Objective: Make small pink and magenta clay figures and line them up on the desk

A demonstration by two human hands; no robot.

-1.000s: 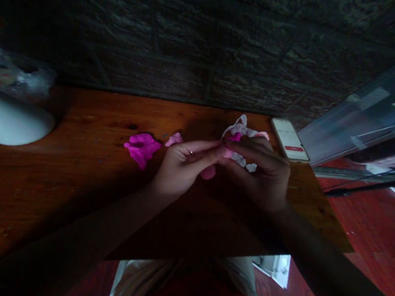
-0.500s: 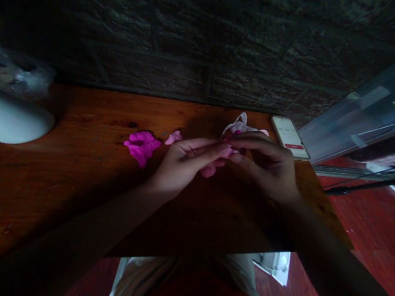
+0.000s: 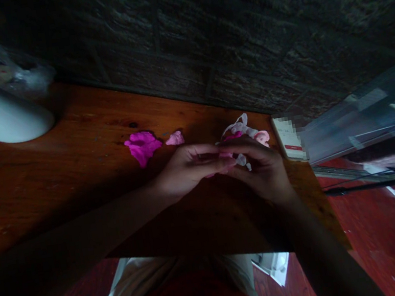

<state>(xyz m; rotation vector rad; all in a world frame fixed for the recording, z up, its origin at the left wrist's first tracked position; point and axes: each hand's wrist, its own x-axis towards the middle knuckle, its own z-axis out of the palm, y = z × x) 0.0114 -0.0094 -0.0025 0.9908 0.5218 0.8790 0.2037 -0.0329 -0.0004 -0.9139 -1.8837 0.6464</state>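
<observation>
My left hand [image 3: 184, 173] and my right hand [image 3: 266, 173] meet above the wooden table [image 3: 80, 136]. Their thumbs and fingers close on a small piece of soft pink modelling clay [image 3: 226, 155], mostly hidden by the fingertips. Left of the hands lie a flat, ragged magenta clay piece [image 3: 141, 145] and a smaller light pink lump [image 3: 175, 138]. Just beyond the right fingers, a crumpled whitish sheet [image 3: 240, 124] lies with a magenta bit [image 3: 233, 136] and a pale pink lump [image 3: 262, 137]. Small whitish pieces [image 3: 241, 160] show between the right thumb and fingers.
A phone [image 3: 289, 139] rests at the table's right end. On the left stand a white pitcher-like object [image 3: 10, 111] and a clear plastic bag [image 3: 29, 79]. A dark brick wall [image 3: 182, 46] borders the back. Right of the table is a translucent panel [image 3: 354, 104].
My right hand has shifted slightly left and down, uncovering the pale pink lump and whitish pieces. The left fingers have lowered a little, and the pink clay between the hands is more covered.
</observation>
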